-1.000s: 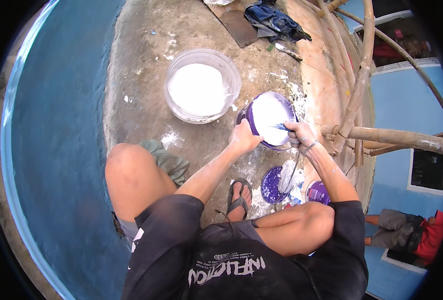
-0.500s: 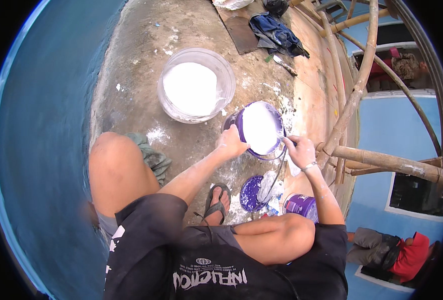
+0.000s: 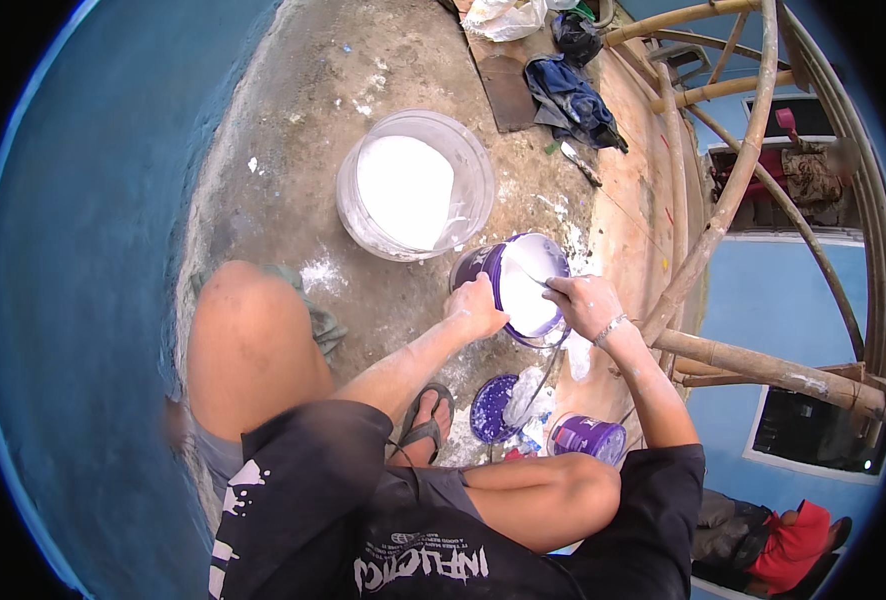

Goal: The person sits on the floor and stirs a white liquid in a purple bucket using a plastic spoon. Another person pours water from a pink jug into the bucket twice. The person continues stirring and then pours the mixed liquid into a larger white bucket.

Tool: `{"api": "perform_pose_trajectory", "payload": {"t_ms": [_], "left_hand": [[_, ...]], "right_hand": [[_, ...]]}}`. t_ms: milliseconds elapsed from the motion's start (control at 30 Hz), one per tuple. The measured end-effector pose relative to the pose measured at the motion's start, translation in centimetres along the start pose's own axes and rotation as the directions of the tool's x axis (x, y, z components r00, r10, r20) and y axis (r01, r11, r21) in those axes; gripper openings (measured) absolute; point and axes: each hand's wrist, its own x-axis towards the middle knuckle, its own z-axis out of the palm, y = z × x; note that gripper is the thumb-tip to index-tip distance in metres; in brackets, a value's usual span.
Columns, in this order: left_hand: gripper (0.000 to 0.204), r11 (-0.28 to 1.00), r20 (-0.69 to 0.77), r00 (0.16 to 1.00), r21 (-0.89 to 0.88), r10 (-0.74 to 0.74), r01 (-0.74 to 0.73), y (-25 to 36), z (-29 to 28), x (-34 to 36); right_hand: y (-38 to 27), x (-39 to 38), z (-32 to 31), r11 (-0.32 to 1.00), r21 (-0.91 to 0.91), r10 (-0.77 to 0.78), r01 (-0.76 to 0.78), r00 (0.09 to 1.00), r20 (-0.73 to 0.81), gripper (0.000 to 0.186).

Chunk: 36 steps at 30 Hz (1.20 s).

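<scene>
My left hand [image 3: 471,305] grips the near left side of a tilted purple bucket [image 3: 476,267] full of white material. My right hand [image 3: 581,305] is closed on a thin stirring tool [image 3: 535,280] that reaches into the bucket from its right side. Beyond and left of these stands a clear round tub [image 3: 475,180] with white material inside. Below the bucket lie a speckled purple lid [image 3: 493,408] with a whitish wad [image 3: 526,392] at its edge, and a smaller purple pail [image 3: 585,437] on its side or tilted.
A blue wall [image 3: 83,300] runs along my left, beside a grey cloth [image 3: 318,330]. A board [image 3: 498,90], a dark blue cloth [image 3: 568,95] and bags [image 3: 503,18] lie at the top. Bamboo scaffolding [image 3: 723,220] lines the right; a person in red [image 3: 793,535] is at lower right.
The bucket has shifted slightly down the view. My right hand, still at its right side, has turned and moved with the tool in the white material. My left hand keeps its hold.
</scene>
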Motion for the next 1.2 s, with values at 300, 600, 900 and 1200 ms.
{"api": "perform_pose_trajectory", "payload": {"t_ms": [300, 600, 900, 1200], "left_hand": [[0.062, 0.999, 0.028, 0.999, -0.030, -0.025, 0.026, -0.1, 0.2, 0.2], [0.063, 0.999, 0.017, 0.999, -0.007, -0.037, 0.037, -0.3, 0.5, 0.3], [0.064, 1.000, 0.005, 1.000, -0.021, -0.020, 0.020, -1.3, 1.5, 0.9], [0.068, 0.985, -0.035, 0.997, 0.157, 0.071, -0.064, -2.4, 3.4, 3.3]], "right_hand": [[-0.1, -0.5, 4.9, 0.872, -0.419, -0.210, 0.251, 0.967, 0.142, 0.024], [1.5, -3.9, 6.1, 0.837, -0.385, -0.317, 0.390, 0.918, 0.240, 0.042], [1.4, -7.0, -1.9, 0.864, -0.463, -0.172, 0.197, 0.980, 0.096, 0.032], [4.4, -1.9, 6.0, 0.970, -0.201, 0.138, -0.136, 0.990, -0.002, 0.018]]}}
